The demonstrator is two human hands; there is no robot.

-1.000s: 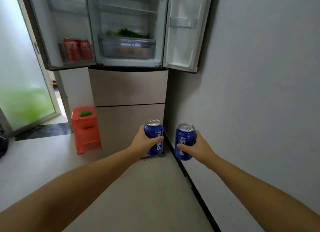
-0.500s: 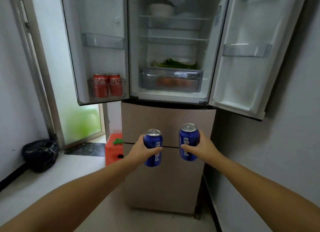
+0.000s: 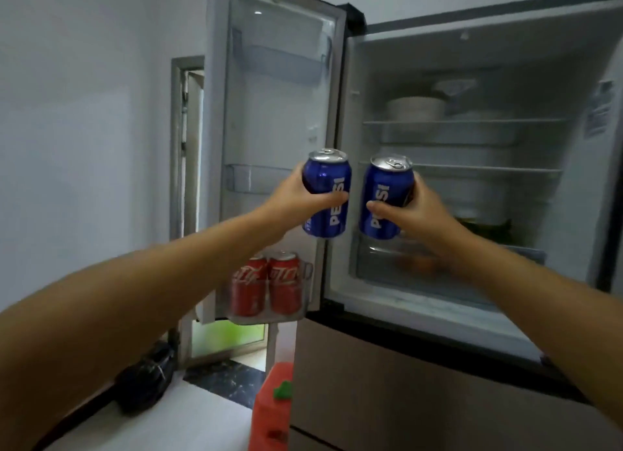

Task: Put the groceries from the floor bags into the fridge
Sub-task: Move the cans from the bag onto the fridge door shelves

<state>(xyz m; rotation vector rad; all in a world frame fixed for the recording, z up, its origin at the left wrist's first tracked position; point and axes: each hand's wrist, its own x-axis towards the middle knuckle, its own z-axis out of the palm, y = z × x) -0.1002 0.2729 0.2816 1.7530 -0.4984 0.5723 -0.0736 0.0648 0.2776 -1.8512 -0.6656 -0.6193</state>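
The left hand (image 3: 296, 198) is gripping a blue Pepsi can (image 3: 326, 194), thumb lying across the front of the label and fingers wrapped round the far side; the right hand (image 3: 414, 211) is gripping a second blue Pepsi can (image 3: 386, 199) in the same way, thumb pressing across the lettering; both cans are standing upright in the air, just beside each other but apart, silver tops showing. The left can is hanging in front of the inner edge of the open left fridge door (image 3: 269, 113); the right can is hanging in front of the open fridge (image 3: 472, 214) interior, near its left wall and above the clear crisper drawer (image 3: 387, 262). In the bottom bin of the left door two red cola cans (image 3: 266, 284) are standing side by side, touching; the door bins above them are showing only clear plastic. Inside the fridge a white bowl (image 3: 416, 108) is sitting on the top glass shelf; leafy greens (image 3: 488, 230) are lying on top of the drawer, partly hidden by the right forearm. Below the left door, near the fridge's lower cabinet, an orange stool (image 3: 269, 413) is standing on the floor with a small green item (image 3: 283, 390) on top; further left a black bag (image 3: 146, 380) is lying on the floor against the wall.
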